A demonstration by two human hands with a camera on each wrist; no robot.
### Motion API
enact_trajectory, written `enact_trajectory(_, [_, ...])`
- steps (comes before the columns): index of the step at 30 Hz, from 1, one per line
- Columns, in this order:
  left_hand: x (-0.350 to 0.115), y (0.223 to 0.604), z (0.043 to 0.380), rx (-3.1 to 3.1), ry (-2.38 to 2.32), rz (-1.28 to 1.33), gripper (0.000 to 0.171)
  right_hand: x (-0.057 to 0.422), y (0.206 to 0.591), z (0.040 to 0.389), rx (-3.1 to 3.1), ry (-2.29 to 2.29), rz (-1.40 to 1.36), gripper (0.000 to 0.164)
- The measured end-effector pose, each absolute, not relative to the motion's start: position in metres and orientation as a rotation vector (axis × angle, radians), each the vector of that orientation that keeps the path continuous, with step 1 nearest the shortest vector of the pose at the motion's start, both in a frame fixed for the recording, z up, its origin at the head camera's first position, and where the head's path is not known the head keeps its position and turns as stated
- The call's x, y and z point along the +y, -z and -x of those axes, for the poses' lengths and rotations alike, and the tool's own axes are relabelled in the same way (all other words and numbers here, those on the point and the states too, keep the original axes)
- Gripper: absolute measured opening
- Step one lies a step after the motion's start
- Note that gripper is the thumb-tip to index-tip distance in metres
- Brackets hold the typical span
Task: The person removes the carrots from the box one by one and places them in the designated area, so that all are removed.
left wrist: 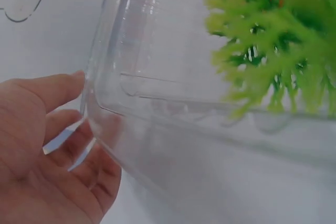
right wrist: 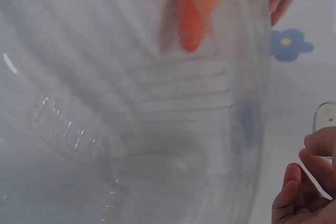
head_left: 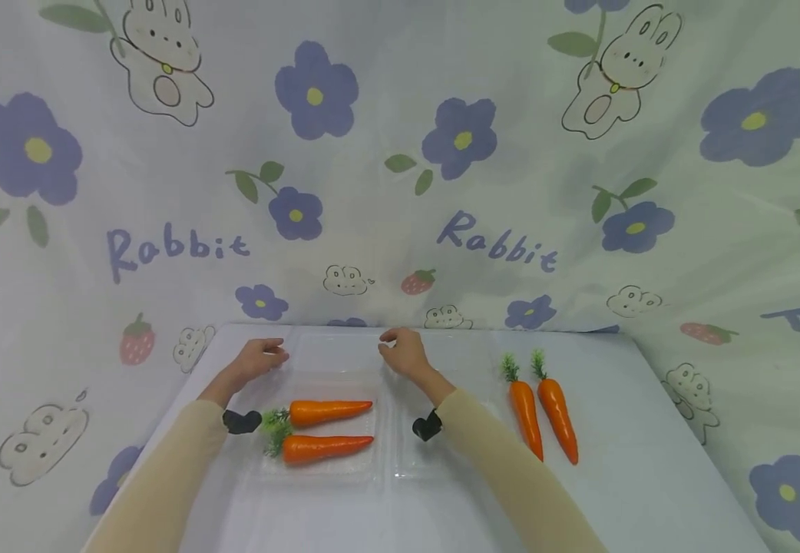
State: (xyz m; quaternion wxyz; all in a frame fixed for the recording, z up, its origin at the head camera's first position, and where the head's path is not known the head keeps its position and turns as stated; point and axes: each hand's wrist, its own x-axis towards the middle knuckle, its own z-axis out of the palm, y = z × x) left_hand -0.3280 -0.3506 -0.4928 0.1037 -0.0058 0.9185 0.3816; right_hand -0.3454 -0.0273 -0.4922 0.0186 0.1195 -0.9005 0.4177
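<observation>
A clear plastic box (head_left: pixel 320 478) holds two orange toy carrots (head_left: pixel 331 412) with green tops pointing left. Its lid panel (head_left: pixel 334 346) lies folded open behind it. On the lid's left side is my left hand (head_left: pixel 260 359); in the left wrist view its thumb tip comes right at the clear plastic edge, and some fingers show through the plastic. My right hand (head_left: pixel 405 355) is at the lid's right side, fingers bent loosely. Nothing shows between its thumb and fingers in the right wrist view, where the plastic wall (right wrist: pixel 254 93) stands left of the fingertips.
A second clear plastic box (head_left: pixel 407 470) is beside the first, partly under my right forearm. Farther right, two more toy carrots (head_left: pixel 557 418) lie on the white table (head_left: pixel 649 476), one partly behind the sleeve. A rabbit-print curtain (head_left: pixel 372 192) hangs behind the table.
</observation>
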Motion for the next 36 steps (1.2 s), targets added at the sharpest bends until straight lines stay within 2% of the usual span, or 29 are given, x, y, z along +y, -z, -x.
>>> enact_trajectory(8, [-0.356,0.473,0.305,2.836,-1.194,-0.020,0.050,-0.025,0.474,0.306,-2.697,-1.386,-0.598,0.011])
enact_trajectory(19, [-0.334,0.430,0.254,2.995,-1.174,-0.264,0.037,-0.017,0.461,0.249,-2.717,-1.497,-0.557,0.014])
enact_trajectory(27, [-0.306,0.435,0.219,2.993,-1.195,-0.341,0.031,-0.010,0.478,0.214,-2.707,-1.383,-0.515,0.017])
enact_trajectory(36, [-0.279,0.457,0.214,2.890,-1.230,-0.300,0.028,-0.009,0.495,0.198,-2.723,-1.239,-0.366,0.022])
